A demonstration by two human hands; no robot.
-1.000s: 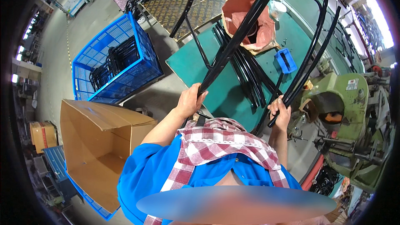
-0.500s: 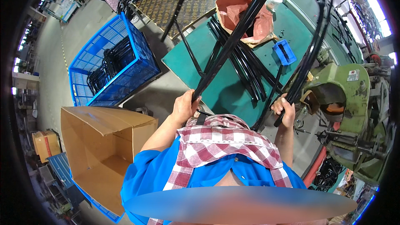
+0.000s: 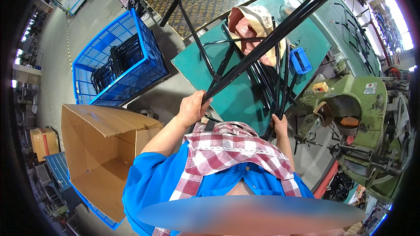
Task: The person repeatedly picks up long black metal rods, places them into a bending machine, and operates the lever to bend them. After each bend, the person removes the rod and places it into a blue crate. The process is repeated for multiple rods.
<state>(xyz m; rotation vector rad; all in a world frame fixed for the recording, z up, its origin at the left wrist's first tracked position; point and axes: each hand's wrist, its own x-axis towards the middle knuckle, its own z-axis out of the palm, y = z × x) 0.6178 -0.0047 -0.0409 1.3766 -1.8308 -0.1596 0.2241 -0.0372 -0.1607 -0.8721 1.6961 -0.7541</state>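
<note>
My left hand (image 3: 192, 108) is closed round the lower end of a long black tube frame (image 3: 262, 50), which slants up to the far right above the table. Thinner black bars branch off this frame to the left. My right hand (image 3: 280, 126) grips black tubes (image 3: 277, 98) close to the near edge of the green table (image 3: 197, 59); its fingers are partly hidden behind them. Between my hands more black tubes (image 3: 256, 78) lie on the table. A paper sack with a reddish lining (image 3: 245, 30) rests behind them, partly covered by the frame.
A blue plastic box (image 3: 300, 61) is at the table's right. Further right stands a green machine (image 3: 367, 91). On my left are a blue crate (image 3: 127, 76) with black parts inside and an open cardboard box (image 3: 94, 148). A patterned board table (image 3: 210, 0) stands beyond.
My right hand has moved left with its tubes, from beside the machine to the table's near edge. The left-hand frame has tilted further right, and the sack's mouth has changed shape.
</note>
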